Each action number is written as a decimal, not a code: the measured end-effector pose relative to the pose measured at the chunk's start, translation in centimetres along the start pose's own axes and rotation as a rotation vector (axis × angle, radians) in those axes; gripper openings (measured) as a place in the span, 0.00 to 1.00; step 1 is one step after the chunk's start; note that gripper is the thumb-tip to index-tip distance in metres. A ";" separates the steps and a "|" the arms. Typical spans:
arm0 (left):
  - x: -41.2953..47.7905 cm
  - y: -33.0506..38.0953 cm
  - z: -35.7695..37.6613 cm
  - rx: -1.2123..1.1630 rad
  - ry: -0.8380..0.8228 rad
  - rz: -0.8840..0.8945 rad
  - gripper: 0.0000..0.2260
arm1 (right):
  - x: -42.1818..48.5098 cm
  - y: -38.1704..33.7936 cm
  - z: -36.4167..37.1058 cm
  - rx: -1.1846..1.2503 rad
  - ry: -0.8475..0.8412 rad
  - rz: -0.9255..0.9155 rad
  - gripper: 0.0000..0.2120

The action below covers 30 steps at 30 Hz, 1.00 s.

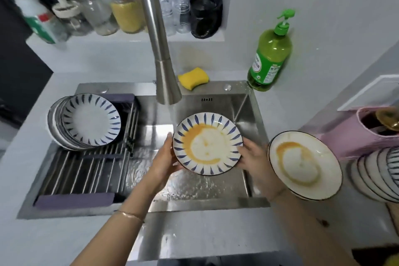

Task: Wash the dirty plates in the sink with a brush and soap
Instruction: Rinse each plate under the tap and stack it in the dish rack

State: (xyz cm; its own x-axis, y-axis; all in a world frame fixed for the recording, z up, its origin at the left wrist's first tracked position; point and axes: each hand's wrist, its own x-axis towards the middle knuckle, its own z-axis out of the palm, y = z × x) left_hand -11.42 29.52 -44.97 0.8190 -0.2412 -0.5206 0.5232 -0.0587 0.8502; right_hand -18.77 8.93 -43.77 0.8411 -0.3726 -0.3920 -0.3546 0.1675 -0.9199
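I hold a blue-striped plate (207, 143) smeared with orange sauce over the steel sink (248, 114). My left hand (165, 161) grips its left rim and my right hand (251, 157) grips its right rim. Water runs from the faucet (158, 49) beside the plate's upper left edge. A yellow sponge (193, 77) lies behind the sink. The green soap bottle (269, 54) stands at the sink's back right corner. Another sauce-stained plate (304, 165) sits on the counter to the right.
Several clean striped plates (86, 121) lean on the drying rack (86, 170) across the sink's left half. More stacked plates (377, 175) and a pink holder (356, 134) stand at the far right. Jars line the back shelf (108, 36).
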 end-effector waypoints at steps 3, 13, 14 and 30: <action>0.1 -0.4 -4.1 0.053 0.077 -0.005 0.18 | 1.4 1.1 4.4 0.015 -0.078 0.091 0.14; 1.9 -1.1 -9.7 -0.008 0.131 0.003 0.17 | 4.3 2.2 11.0 -0.074 -0.142 0.128 0.07; 2.5 -1.3 -9.9 -0.020 0.132 -0.005 0.17 | 4.5 2.0 11.1 -0.095 -0.136 0.092 0.09; 5.6 -1.8 -7.4 0.090 0.109 -0.086 0.16 | 5.2 4.8 9.3 -0.201 -0.004 0.218 0.13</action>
State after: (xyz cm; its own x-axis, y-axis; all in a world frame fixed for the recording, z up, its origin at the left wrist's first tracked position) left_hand -6.07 35.44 -50.00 0.7953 -0.1251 -0.5931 0.5734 -0.1624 0.8030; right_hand -12.27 16.28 -50.19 0.7380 -0.3438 -0.5806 -0.6001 0.0591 -0.7978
